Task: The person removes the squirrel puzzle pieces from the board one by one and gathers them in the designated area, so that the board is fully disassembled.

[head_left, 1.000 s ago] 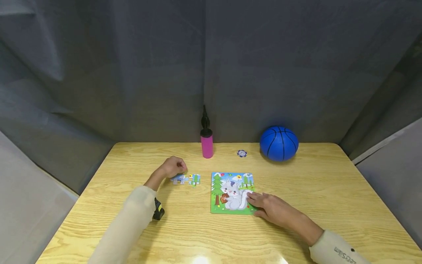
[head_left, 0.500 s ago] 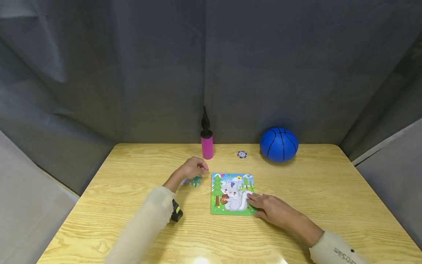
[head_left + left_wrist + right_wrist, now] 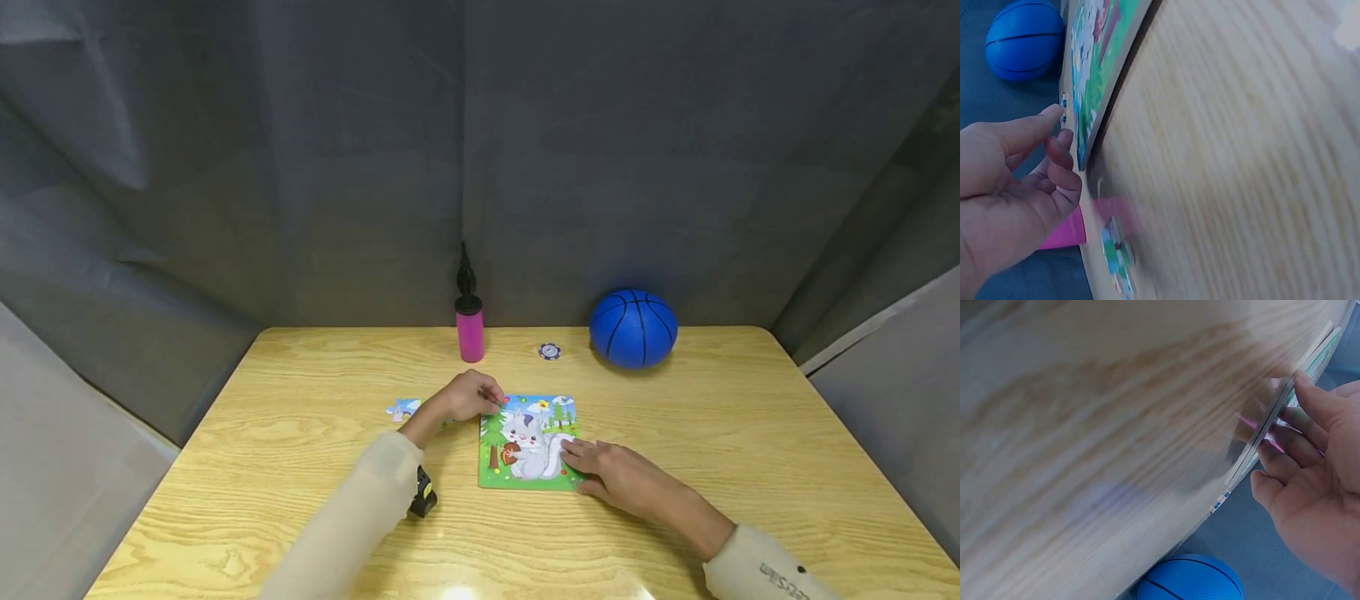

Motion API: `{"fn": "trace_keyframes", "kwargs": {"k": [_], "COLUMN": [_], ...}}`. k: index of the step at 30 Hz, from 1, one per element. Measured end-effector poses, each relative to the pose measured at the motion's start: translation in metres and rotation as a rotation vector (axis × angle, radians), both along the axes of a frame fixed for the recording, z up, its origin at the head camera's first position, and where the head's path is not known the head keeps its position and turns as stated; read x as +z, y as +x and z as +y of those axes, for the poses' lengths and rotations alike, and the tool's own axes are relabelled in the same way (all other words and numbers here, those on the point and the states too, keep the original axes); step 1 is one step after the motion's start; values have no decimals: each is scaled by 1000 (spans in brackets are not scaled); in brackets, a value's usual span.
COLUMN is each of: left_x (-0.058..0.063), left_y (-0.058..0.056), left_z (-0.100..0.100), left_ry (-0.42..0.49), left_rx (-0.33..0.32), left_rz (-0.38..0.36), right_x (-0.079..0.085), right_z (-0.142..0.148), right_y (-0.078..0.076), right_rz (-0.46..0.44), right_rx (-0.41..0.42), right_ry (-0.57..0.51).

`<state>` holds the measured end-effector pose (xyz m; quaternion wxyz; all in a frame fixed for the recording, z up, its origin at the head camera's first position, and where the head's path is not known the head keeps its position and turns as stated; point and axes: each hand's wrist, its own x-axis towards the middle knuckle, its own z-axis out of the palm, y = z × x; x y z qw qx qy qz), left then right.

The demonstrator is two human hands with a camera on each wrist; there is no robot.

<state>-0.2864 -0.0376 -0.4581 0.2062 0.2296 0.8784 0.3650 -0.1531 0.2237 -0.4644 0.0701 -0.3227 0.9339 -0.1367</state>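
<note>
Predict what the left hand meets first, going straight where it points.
Probably the flat, rectangular, colourful squirrel picture board; the left hand is over or beside its far left corner, height unclear.

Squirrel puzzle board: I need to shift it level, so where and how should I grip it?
Probably by its left and right edges, a hand from each side: the board lies flat, wide and thin. The right hand rests at its right edge; the left hand, by the far left corner, could come from the left.
</note>
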Motion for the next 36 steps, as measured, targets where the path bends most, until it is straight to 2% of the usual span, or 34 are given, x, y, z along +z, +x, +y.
{"fn": "trace_keyframes", "kwargs": {"k": [10,20,36], "left_x": [-6,-5,-7], "left_y": [4,7,9], "left_z": [10,11,9], "left_ry": [-51,-78,-82], "left_rx": [-70,-34,3], "left_rz": [-34,-83,-48], "right_x": [0,2,0], "right_z": [-2,-3,-3], "right_y": [-1,0,0], "right_rz": [11,18,10], "right_rx": [11,22,9], "right_ry": [-2,-9,-3]}}
